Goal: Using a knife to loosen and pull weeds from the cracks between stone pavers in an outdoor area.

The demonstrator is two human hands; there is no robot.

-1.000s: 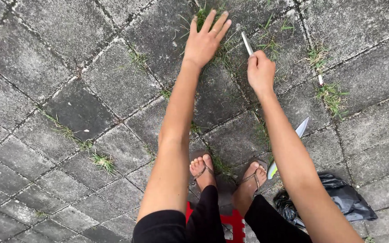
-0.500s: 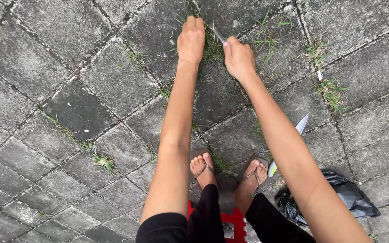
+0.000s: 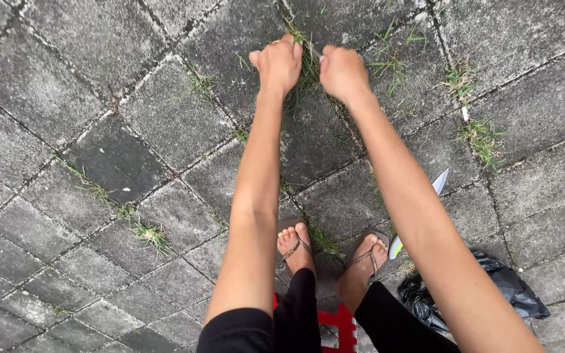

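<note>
On gray pavers (image 3: 132, 117), far left, thin grass is growing along a joint, with a small tuft (image 3: 148, 234) lying near the left arm. Another tuft (image 3: 199, 82) is sitting up left of the hands.

Left hand (image 3: 277, 62) is reaching forward to the top of the view, fingers (image 3: 289, 46) curled tight around the grass clump (image 3: 308, 62) growing in the paver joint between the two hands. Clump is touching the left hand on its right side.

Right hand (image 3: 342, 70) is sitting just beside the clump, on its right, fingers closed into a fist; a tiny pale bit is showing at the thumb side, but cannot tell from this view what it is gripping. Both hands are nearly touching across the clump.

Lower centre, two feet in sandals (image 3: 331, 252) are resting on the pavers, black trousers and a red stool (image 3: 335, 327) edge showing under them.

Right of the right forearm, a knife (image 3: 436, 186) is lying on the pavers, partly hidden by the arm, pale blade tip pointing up right. Black bag (image 3: 505, 287) is lying crumpled at lower right, near the knife's lower end. More grass tufts (image 3: 482, 137) are growing in joints at upper right, well apart from the hands.
</note>
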